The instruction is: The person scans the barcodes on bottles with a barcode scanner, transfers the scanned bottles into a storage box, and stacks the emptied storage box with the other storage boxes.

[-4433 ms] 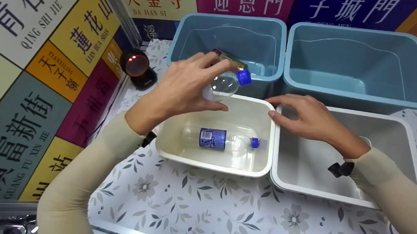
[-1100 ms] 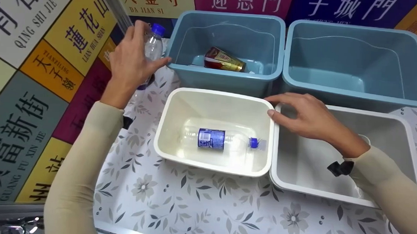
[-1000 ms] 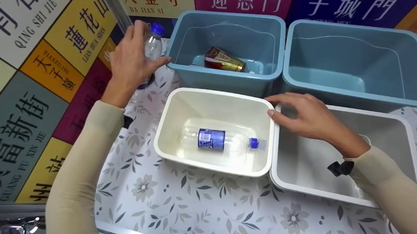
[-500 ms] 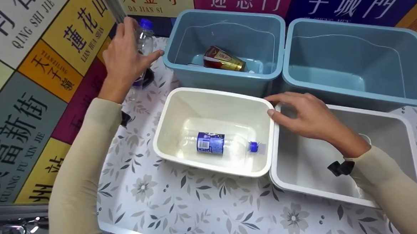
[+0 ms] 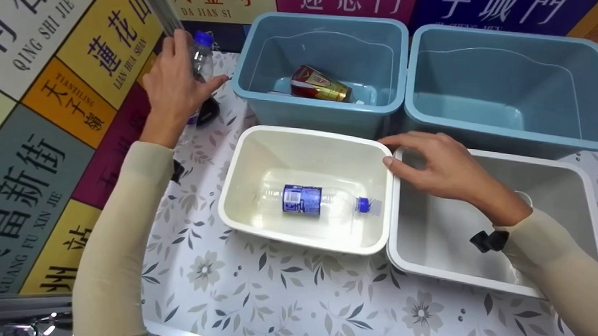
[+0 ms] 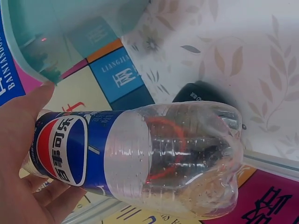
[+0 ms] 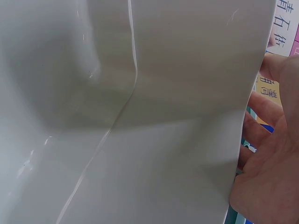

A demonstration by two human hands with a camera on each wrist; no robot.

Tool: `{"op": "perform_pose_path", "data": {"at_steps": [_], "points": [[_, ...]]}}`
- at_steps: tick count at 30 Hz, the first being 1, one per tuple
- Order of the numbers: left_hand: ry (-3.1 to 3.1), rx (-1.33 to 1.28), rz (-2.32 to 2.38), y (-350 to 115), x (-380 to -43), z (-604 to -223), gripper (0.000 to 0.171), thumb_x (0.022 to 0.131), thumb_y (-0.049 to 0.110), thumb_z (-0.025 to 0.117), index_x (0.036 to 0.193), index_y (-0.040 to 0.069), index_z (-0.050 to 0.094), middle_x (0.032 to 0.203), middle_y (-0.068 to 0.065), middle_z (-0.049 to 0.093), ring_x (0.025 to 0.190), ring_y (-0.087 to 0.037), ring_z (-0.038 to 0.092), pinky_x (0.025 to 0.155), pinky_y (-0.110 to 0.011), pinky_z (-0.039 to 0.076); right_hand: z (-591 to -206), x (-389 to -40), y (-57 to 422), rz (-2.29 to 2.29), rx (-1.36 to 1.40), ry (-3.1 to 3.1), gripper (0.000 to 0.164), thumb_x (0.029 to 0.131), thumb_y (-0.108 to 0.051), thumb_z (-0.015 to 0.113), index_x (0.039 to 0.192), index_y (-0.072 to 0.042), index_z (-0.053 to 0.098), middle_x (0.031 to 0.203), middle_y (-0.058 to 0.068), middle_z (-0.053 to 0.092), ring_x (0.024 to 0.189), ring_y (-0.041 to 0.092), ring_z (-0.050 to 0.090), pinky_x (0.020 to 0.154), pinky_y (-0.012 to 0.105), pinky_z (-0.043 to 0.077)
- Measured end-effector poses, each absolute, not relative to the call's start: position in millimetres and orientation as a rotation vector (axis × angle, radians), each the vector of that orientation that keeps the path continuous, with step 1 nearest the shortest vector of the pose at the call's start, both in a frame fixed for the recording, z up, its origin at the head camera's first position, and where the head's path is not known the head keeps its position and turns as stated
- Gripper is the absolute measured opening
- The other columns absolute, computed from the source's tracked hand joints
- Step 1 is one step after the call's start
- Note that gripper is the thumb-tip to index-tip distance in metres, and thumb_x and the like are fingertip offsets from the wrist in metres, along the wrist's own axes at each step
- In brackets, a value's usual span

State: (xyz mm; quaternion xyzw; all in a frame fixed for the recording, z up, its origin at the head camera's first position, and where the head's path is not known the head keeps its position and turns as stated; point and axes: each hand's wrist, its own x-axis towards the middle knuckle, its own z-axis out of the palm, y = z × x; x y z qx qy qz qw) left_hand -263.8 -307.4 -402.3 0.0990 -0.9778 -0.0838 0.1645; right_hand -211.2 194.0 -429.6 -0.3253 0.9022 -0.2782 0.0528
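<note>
Clear plastic btl (image 6: 140, 158) is being held by curled L hand (image 5: 173, 82), beside blue bin (image 5: 307, 116); prob. light, squashy, best gripped at label (image 6: 96, 144). Half-open R hand (image 5: 435, 165) is being rested on white tub rims (image 5: 388, 213).

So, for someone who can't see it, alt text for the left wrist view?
A left hand grips a clear plastic bottle with a blue, red and white label. Behind it are a rounded black device, a white leaf-patterned tabletop, a teal plastic bin and multicoloured wall panels.

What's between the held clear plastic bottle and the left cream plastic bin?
Head view: a black rounded device beside the held bottle, then white floral tablecloth before the bin.
</note>
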Motion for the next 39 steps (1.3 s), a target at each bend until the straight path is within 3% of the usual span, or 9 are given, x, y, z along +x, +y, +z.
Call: {"op": "perform_pose_path", "data": {"at_steps": [10,17,22,30,39], "points": [[-2.813,0.296,-0.145,-299.5,-274.9,-410.7,0.095,0.092,0.072,0.070,0.158,0.018,0.028,0.147,-0.016,0.050,0.107,-0.037,0.060,0.078,-0.056,0.059,-429.7,-211.4,194.5,-0.852,-0.994,2.734,0.041,0.106,-0.047,0.066,0.143,-0.029,0.071,0.128,-0.004,0.077,0.123,0.021,0.070,0.100,0.053,0.054],[-2.824,0.341,-0.035,-304.6,-277.3,-413.4,0.101,0.090,0.079,0.066,0.157,0.015,0.026,0.148,-0.019,0.048,0.105,-0.037,0.058,0.072,-0.053,0.056,-430.1,-211.1,193.7,-0.865,-0.997,2.723,0.041,0.106,-0.045,0.068,0.142,-0.028,0.072,0.126,-0.004,0.077,0.123,0.021,0.070,0.102,0.053,0.053],[-2.842,0.399,-0.001,-309.8,-277.2,-412.4,0.107,0.088,0.083,0.064,0.159,0.016,0.021,0.157,-0.021,0.043,0.114,-0.040,0.060,0.081,-0.057,0.063,-429.9,-211.9,194.4,-0.851,-0.994,2.725,0.041,0.106,-0.045,0.068,0.142,-0.026,0.072,0.131,-0.001,0.076,0.125,0.023,0.070,0.103,0.056,0.053],[-2.813,0.399,-0.036,-313.0,-274.9,-413.1,0.108,0.089,0.082,0.066,0.161,0.016,0.019,0.163,-0.021,0.040,0.122,-0.042,0.061,0.088,-0.060,0.064,-429.2,-212.0,194.5,-0.840,-0.973,2.732,0.042,0.106,-0.045,0.067,0.143,-0.026,0.072,0.132,0.000,0.076,0.124,0.024,0.070,0.101,0.055,0.053],[-2.807,0.376,-0.053,-313.0,-272.6,-408.9,0.101,0.091,0.077,0.069,0.158,0.016,0.024,0.160,-0.021,0.043,0.117,-0.043,0.063,0.080,-0.059,0.063,-430.2,-212.1,194.3,-0.848,-0.973,2.728,0.042,0.106,-0.046,0.067,0.143,-0.026,0.072,0.128,-0.003,0.077,0.123,0.022,0.070,0.103,0.055,0.053]]}}
